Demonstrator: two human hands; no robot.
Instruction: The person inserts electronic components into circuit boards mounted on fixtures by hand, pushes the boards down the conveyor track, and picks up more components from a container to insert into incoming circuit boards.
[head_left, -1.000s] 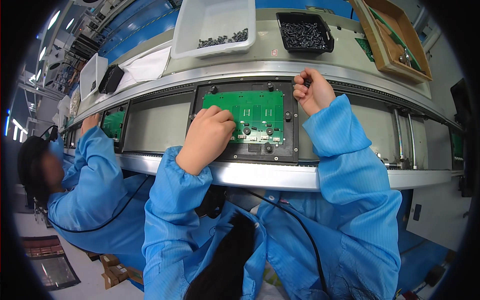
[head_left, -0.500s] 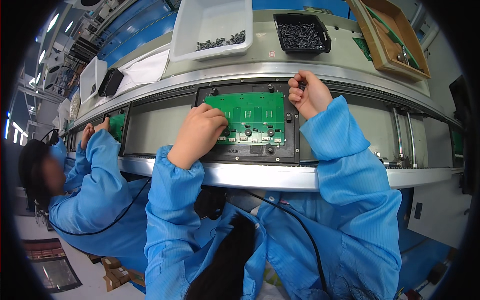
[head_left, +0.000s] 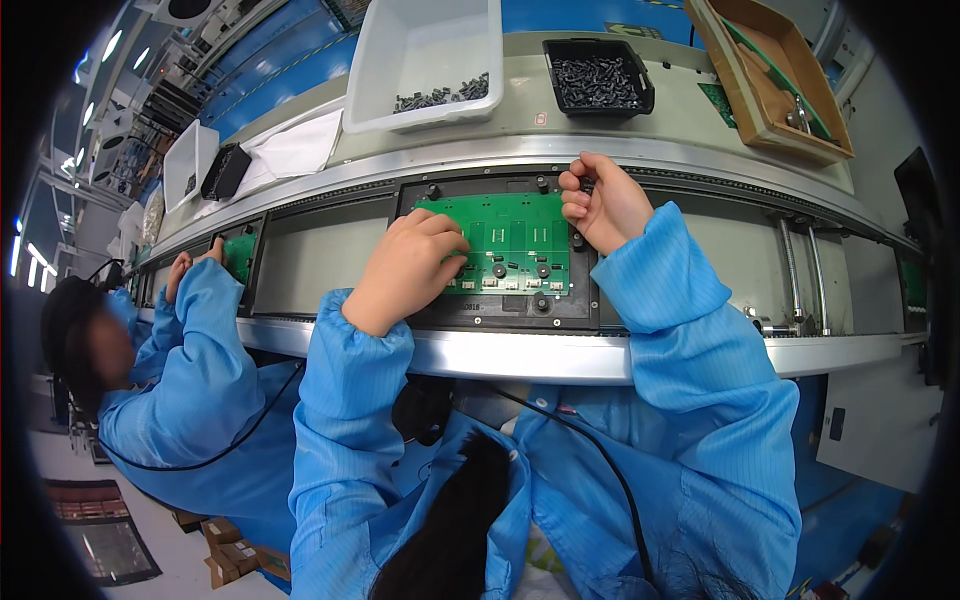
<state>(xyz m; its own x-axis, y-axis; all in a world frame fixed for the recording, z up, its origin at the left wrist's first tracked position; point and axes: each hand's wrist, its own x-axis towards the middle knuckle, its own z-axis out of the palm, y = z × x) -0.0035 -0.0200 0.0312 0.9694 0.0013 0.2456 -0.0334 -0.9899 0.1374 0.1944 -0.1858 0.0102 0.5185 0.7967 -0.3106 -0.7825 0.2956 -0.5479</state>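
A green circuit board [head_left: 520, 215] lies in a black carrier frame [head_left: 510, 312] on the rail in front of me. Small black cylindrical parts and white connectors stand along its near side. My left hand [head_left: 412, 268] bends over the board's left part, its fingertips together at the surface; whatever they pinch is hidden. Beside the board's far right corner, my right hand [head_left: 607, 205] is raised with curled fingers. Small black components [head_left: 587, 186] show dimly inside its grip.
Beyond the rail stand a white bin [head_left: 425, 60] with black parts, a full black tray [head_left: 600, 78] and a cardboard box [head_left: 775, 80]. At left, a co-worker's hands [head_left: 190, 268] are at another green board [head_left: 238, 255]. Metal rods [head_left: 795, 275] cross the conveyor at right.
My left hand has shifted slightly right along the board. My right hand has moved a little left and lower, its fingers still curled.
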